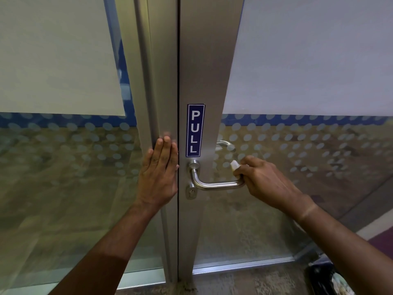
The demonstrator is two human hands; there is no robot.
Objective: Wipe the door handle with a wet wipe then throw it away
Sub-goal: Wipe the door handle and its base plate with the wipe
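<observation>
You are pressing left hand [160,173] flat against aluminium frame [163,86] of left door leaf, fingers straight and together, fingertips touching frame beside centre seam. Your right hand [266,182] is gripping free end of lever door handle [214,184], fingers curled tight around it, white wet wipe [234,165] bunched inside grip and poking out above thumb. Handle is sitting on right leaf's frame, just below blue PULL sticker [195,130], above keyhole [191,192].
</observation>
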